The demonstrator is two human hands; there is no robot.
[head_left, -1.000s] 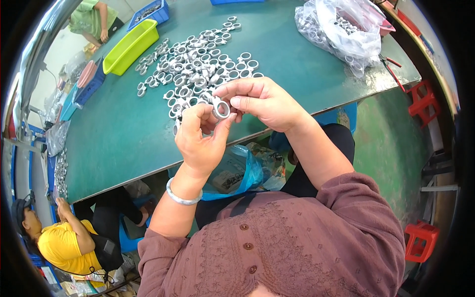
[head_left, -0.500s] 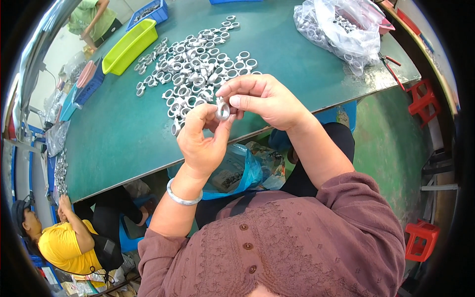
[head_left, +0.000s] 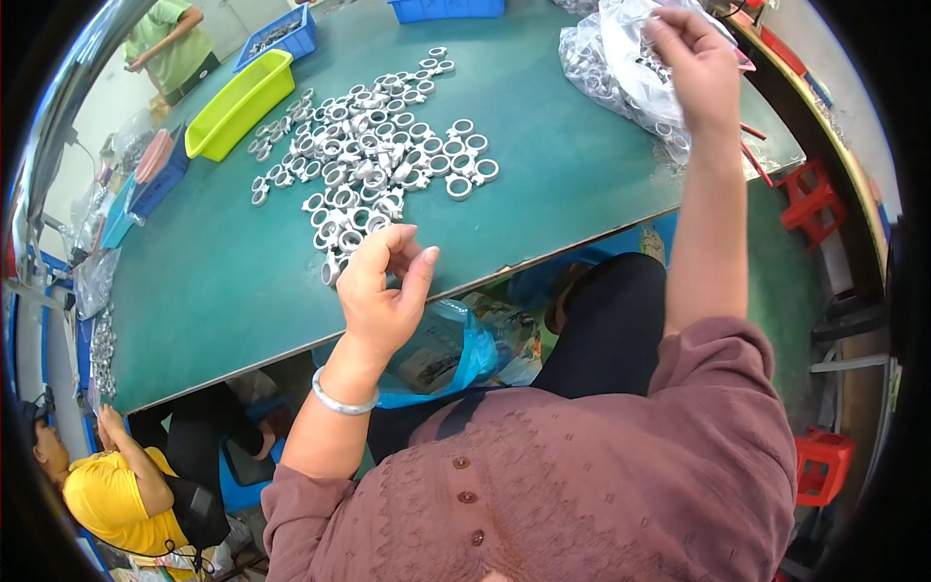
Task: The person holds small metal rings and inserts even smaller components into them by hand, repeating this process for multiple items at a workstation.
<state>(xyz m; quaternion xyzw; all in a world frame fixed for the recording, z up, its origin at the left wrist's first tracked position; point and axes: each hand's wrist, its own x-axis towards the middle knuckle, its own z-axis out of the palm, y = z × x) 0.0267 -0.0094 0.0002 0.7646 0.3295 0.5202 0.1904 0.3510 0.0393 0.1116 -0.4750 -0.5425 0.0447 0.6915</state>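
Since the earlier frame, the right hand [head_left: 700,73] has swung up and away to the clear plastic bag [head_left: 621,82], and the ring both hands were pinching no longer shows between them. The left hand [head_left: 381,296] stays low over the table [head_left: 562,184], thumb and forefinger a narrow gap apart with nothing visible between. The right hand's fingers are loosely curled; whether they hold a piece, I cannot tell. The pile of metal rings [head_left: 373,145] lies just beyond the left hand, spread loosely, probably so single pieces lift out without tangling. The bag, with metal pieces showing through it, sits by the right hand, likely to keep it within one arm's reach. The lime-green bin [head_left: 249,113] stands past the pile, farther to the left hand's left.
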